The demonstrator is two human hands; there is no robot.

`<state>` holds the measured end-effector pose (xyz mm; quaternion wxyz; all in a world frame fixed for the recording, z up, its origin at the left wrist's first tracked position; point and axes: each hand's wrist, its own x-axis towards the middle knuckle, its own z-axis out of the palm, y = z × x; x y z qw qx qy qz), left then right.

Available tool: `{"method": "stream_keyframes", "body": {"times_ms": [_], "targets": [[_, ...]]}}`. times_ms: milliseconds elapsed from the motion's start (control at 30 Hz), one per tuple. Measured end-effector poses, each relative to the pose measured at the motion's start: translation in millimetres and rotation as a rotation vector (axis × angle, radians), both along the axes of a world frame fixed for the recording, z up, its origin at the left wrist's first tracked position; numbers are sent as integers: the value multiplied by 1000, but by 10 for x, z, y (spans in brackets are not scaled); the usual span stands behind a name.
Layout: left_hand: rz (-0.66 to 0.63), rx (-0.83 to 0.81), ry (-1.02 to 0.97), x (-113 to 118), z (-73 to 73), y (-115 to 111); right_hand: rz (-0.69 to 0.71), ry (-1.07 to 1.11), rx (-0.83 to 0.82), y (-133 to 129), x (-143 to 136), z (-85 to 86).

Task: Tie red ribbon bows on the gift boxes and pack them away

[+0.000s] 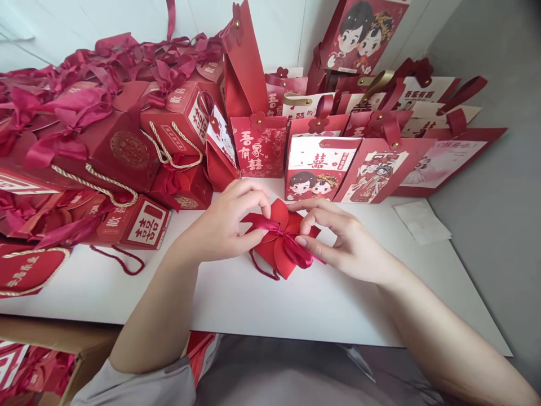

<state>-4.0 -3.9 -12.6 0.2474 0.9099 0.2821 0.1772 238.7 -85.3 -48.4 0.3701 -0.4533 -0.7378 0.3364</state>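
Observation:
A small red gift box (288,256) with overlapping petal-like flaps sits on the white table in front of me. A magenta satin ribbon (298,251) is knotted across its top, with loops out to both sides. My left hand (230,223) has thumb and fingertips at the ribbon's left loop, pinching it. On the other side, my right hand (344,239) grips the right part of the ribbon between thumb and a bent finger, its index finger stretched over the flaps. A dark red cord handle (264,270) hangs at the box's near left side.
Many ribbon-tied red boxes (131,146) are piled at the left, some with rope handles. Red and white gift bags (319,160) stand along the back right. A white tissue (422,220) lies at the right. Below the table's left edge is a cardboard carton (91,352) of boxes.

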Motion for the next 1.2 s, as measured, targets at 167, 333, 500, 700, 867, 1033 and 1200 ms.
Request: {"method": "stream_keyframes", "body": {"times_ms": [167,333,500,700,867,1033,1200], "targets": [[-73,-162,-2,25,38,-8,10,-32,80,10,13,21],[-66,-231,81,-26,63,87,14,-133,168,-51,50,173],[-75,-475,-34,-99,-71,178,-4,-160,-147,-124,30,275],[-96,-621,-314,-61,-385,145,-51,70,-236,-117,-13,135],[-43,-547,-397,22,-466,61,-32,98,-163,-145,25,5],[19,-434,-354,29,-433,40,7,134,-115,-143,60,-57],[88,-410,-336,39,-418,13,18,160,-126,-163,83,-111]]}}
